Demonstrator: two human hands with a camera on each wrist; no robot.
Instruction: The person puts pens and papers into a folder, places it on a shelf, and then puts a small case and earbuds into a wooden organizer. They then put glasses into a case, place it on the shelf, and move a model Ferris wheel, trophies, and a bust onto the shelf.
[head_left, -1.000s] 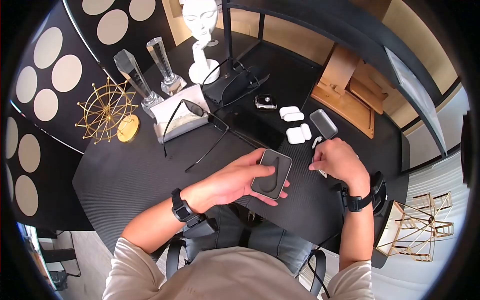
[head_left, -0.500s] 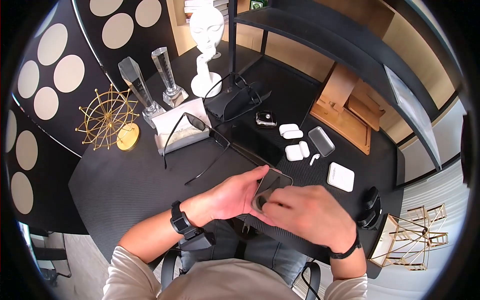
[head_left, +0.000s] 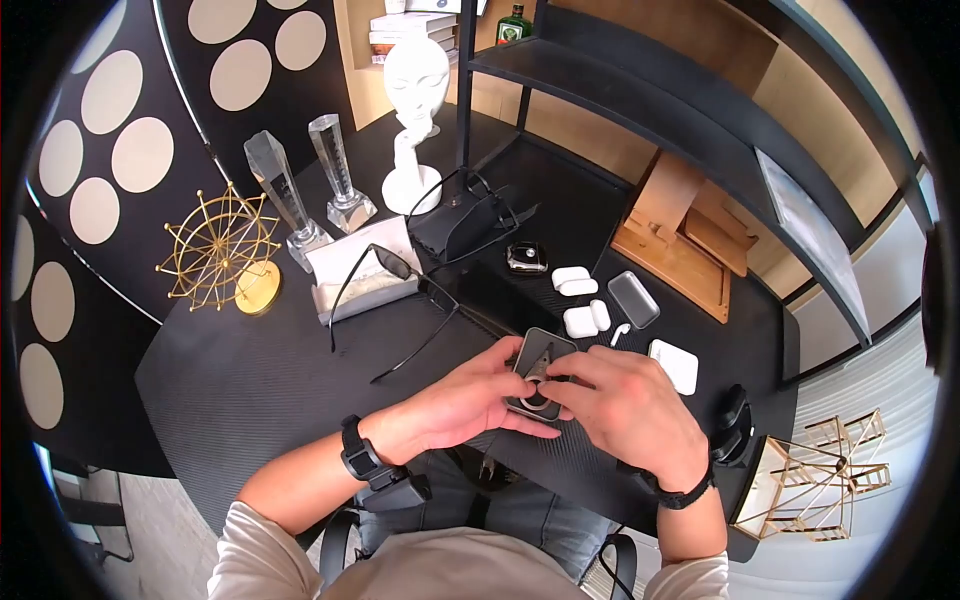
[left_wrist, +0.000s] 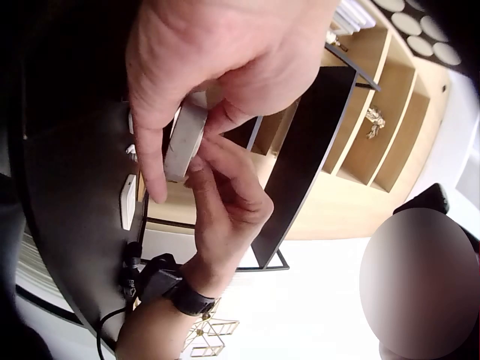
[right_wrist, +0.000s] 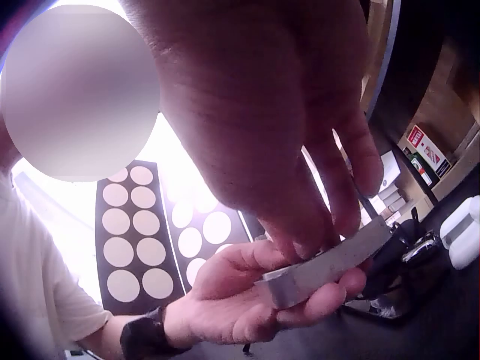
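Note:
A grey open tin [head_left: 530,348] lies in my left hand [head_left: 440,408], thumb over its inside and fingers beneath. My right hand [head_left: 645,415] reaches over from the right, its fingertips pinching a small metallic piece with a ring-shaped end [head_left: 536,400] inside the tin. The left wrist view shows the tin [left_wrist: 184,141] edge-on between left hand [left_wrist: 225,56] and right hand [left_wrist: 229,202]. In the right wrist view, the tin [right_wrist: 326,271] rests on the left fingers, under the right hand's fingertips; the piece itself is mostly hidden there.
Beyond the hands lie two white earbud cases [head_left: 573,281] [head_left: 581,321], a loose earbud [head_left: 620,333], a grey lid-like tray [head_left: 634,300] and a white square box [head_left: 673,367]. Glasses [head_left: 390,262] lean on an open box [head_left: 365,295] at left. A black shelf [head_left: 630,115] overhangs the back.
My right hand has come from beside the earbud to the tin, bringing the metallic piece. The white square box came into view. Left thumb has shifted lower in the tin.

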